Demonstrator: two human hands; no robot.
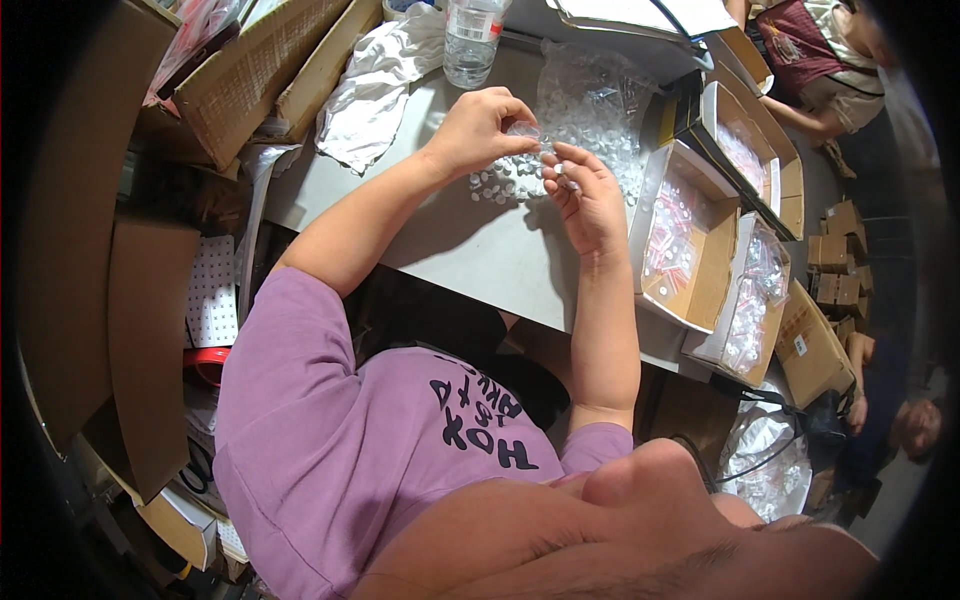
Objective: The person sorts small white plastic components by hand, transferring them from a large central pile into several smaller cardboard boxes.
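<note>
Over the light table [470, 245], my left hand [480, 130] pinches a small clear plastic bag [524, 130] between thumb and fingers. Close beside it, my right hand [590, 195] is curled, palm up, around a few small white round pieces [565, 178]. My right fingertips are near the bag; whether they touch it I cannot tell. Below and behind both hands lies a heap of similar white pieces [497, 190], spilling from a large clear plastic bag [590, 95].
A water bottle [471, 45] and a crumpled white cloth [368, 95] stand at the back left. Along the right are open cardboard trays [708, 262] with small filled bags. Cardboard boxes [235, 90] crowd the left. Other people are at the right, one in a maroon apron [795, 45].
</note>
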